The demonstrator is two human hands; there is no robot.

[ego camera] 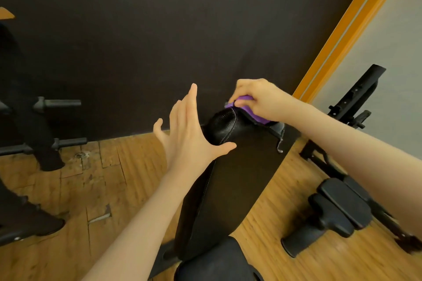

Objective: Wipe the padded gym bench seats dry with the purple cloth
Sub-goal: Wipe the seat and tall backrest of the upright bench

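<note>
Bench: long black padded vinyl bench pad (239,178), running from 6 o'clock up to 1 o'clock; torn cover at its far right corner.
Cloth: crumpled purple cloth (249,109) on the pad's far top edge, at 1 o'clock.
Right hand (260,98): fingers curled round the cloth, pressing it down.
Left hand (189,132): fingers spread straight, holding nothing — thumb touching the pad's left edge.
Free room: worn wooden plank floor (91,178) at 8 o'clock; black metal rack (41,139) at 9 o'clock — a second black bench frame (342,201) at 4 o'clock.
</note>
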